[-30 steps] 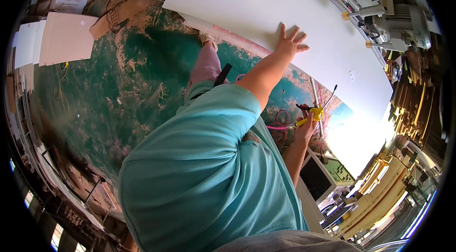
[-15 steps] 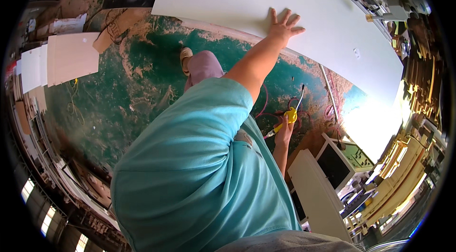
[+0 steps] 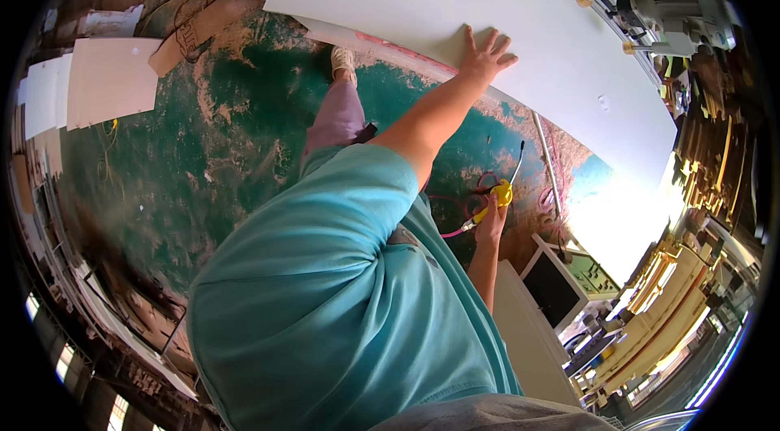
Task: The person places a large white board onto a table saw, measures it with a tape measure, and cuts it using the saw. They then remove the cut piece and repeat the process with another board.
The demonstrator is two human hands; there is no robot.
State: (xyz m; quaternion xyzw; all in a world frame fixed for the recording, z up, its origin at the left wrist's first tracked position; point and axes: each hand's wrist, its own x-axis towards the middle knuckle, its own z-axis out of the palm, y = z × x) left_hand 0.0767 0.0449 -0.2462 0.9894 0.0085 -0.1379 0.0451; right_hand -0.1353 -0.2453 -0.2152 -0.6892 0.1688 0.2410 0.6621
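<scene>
Since the earlier frames the left hand (image 3: 486,56) has kept its place flat on the white board (image 3: 520,17), while the right hand (image 3: 492,220) with the yellow tool (image 3: 497,197) has shifted lower and nearer the body, and the board edge now lies further up the view.

White board: large, flat, smooth, matt sheet with straight edges, stretching well beyond the left hand on both sides. A thin pinkish strip shows along its near edge, just below the left hand.

Floor (image 3: 203,147): green painted surface, worn through to brown in rough patches, dusty; it fills the space between the two hands and to the left of them.

Pale panels (image 3: 106,82): flat rectangular off-cuts lying on the floor, well apart from both hands, far to the left.

Metal rod (image 3: 546,163): thin, straight, grey, on the floor just right of the right hand.

Left hand: fully open, fingers spread, palm pressed on the board near its lower edge; grips nothing.

Right hand: closed around the yellow tool, which hangs low beside the body, well apart from the board.

Yellow tool: small, yellow plastic body with a slim dark nozzle pointing up and away from the hand; a thin pink hose (image 3: 459,224) trails from its lower end, looping on the floor beside the hand.
</scene>
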